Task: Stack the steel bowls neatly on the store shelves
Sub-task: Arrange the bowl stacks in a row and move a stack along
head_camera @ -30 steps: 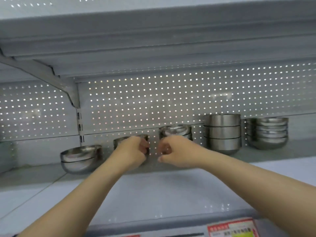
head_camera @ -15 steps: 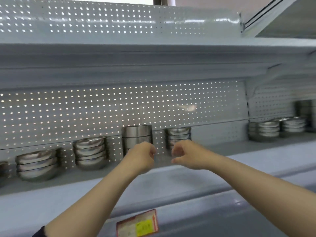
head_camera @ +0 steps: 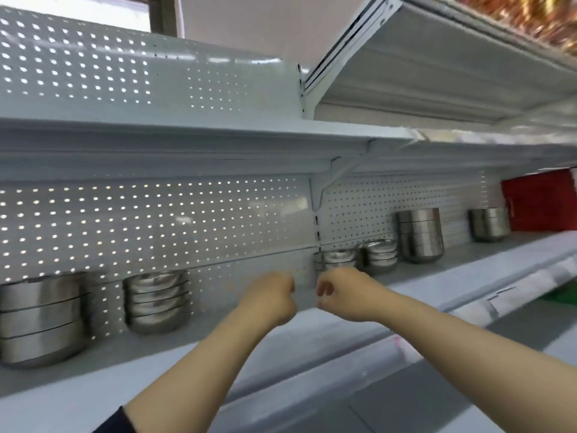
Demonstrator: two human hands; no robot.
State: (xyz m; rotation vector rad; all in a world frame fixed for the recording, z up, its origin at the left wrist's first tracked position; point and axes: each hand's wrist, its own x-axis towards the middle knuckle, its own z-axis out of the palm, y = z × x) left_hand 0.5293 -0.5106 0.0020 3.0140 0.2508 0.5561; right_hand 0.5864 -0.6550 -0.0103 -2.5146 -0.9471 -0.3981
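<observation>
Six stacks of steel bowls (head_camera: 156, 300) line the shelf (head_camera: 468, 273); both hands, left (head_camera: 270, 300) and right (head_camera: 342, 292), are curled, empty.

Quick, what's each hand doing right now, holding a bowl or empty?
Left hand: fingers curled into a loose fist, holding nothing.
Right hand: fingers curled, holding nothing visible.

Both hands, left (head_camera: 271, 297) and right (head_camera: 342, 292), hung curled and empty before the shelf (head_camera: 437, 276). Six bowl stacks (head_camera: 157, 300) lined its perforated back panel (head_camera: 156, 220); a red box (head_camera: 540, 204) stood far right.
</observation>
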